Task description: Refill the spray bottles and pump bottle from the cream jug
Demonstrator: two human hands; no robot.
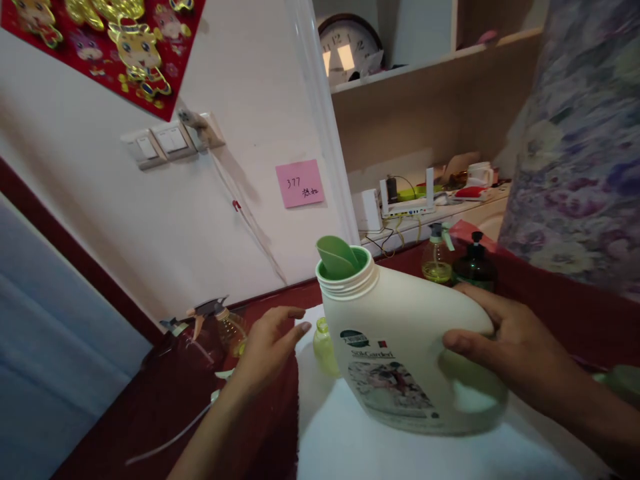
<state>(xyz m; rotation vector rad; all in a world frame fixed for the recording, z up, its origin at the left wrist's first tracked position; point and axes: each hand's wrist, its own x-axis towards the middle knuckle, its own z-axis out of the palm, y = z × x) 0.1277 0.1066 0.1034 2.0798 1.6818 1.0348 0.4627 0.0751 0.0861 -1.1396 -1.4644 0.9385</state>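
My right hand is wrapped round the handle of a large white detergent jug, which tilts to the left. The jug has no cap on, and a green pouring spout shows in its threaded mouth. Just left of it, my left hand is in the air with thumb and fingers apart, holding nothing. Between that hand and the jug stands a small yellow-green bottle with an open neck, partly hidden by the jug. White paper or cloth lies beneath them.
At left on the dark red table are spray bottles and a spray head with a thin tube. Behind the jug stand another spray bottle and a dark pump bottle. A white router sits on the shelf.
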